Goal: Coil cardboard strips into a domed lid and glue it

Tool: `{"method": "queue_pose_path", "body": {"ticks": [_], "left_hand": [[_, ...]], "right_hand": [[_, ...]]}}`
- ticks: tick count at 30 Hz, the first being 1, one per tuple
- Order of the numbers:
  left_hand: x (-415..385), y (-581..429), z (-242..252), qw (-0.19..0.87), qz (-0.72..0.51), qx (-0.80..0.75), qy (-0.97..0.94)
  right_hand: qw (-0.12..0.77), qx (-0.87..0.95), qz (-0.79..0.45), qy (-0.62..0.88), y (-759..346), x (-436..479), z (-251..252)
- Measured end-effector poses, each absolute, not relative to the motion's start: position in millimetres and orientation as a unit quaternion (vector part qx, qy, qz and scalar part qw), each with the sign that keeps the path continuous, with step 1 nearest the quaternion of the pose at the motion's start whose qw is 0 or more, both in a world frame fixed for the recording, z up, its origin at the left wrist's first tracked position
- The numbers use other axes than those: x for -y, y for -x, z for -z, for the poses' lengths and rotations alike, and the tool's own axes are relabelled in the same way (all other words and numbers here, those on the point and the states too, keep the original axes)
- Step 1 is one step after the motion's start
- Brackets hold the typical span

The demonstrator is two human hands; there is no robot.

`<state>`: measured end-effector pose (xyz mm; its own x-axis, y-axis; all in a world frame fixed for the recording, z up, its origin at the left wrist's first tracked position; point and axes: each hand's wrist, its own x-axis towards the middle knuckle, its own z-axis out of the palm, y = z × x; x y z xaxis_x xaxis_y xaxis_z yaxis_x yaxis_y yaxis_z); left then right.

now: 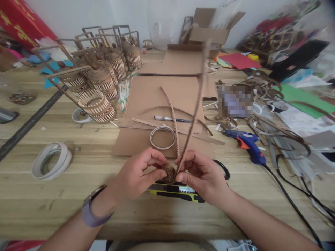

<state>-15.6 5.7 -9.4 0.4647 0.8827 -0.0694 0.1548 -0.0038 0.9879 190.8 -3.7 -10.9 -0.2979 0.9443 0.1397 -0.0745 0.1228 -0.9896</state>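
Note:
Between finger and thumb, my left hand (142, 171) pinches a small tight coil of corrugated cardboard (169, 173). My right hand (201, 174) is closed on the loose cardboard strip (195, 115) where it leaves the coil; the strip's long tail rises up and away. Just beneath both hands lies a yellow and black utility knife (178, 191), partly covered by them. Beyond my fingers, a ring of tape (162, 137), a pen (172, 119) and another corrugated strip (172, 115) rest on cardboard sheets (146, 89).
A blue glue gun (246, 141) with its cord lies at the right, near tangled brown strips (267, 90). White tape rolls (51, 160) sit at the left. Several lantern-like cardboard models (96, 108) with handles stand at the back left. An open cardboard box (208, 35) is at the back.

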Motion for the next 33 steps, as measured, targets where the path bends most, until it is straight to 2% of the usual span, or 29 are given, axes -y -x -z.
{"method": "queue_pose_path", "body": {"ticks": [3, 9, 13, 18, 22, 26, 33], "left_hand": [[-5, 16, 14, 0.496, -0.339, -0.421, -0.680], [-7, 12, 14, 0.305, -0.330, -0.395, -0.801], [-5, 7, 8, 0.242, -0.294, -0.365, -0.850], [-3, 3, 11, 0.278, -0.334, -0.368, -0.822], [-2, 0, 12, 0.374, -0.387, -0.452, -0.712], [-2, -1, 7, 0.485, -0.322, -0.454, -0.674], [-2, -1, 5, 0.418, -0.292, -0.482, -0.713]], "right_hand": [[0.426, 0.557, -0.579, 0.416, -189, 3, 10], [0.382, 0.695, -0.419, 0.442, -194, 0, 10], [0.343, 0.751, -0.353, 0.441, -195, -1, 10], [0.361, 0.740, -0.359, 0.439, -195, -1, 11], [0.417, 0.666, -0.414, 0.460, -194, -1, 16], [0.439, 0.625, -0.460, 0.453, -192, -1, 20], [0.418, 0.701, -0.353, 0.458, -195, -3, 17]]}}
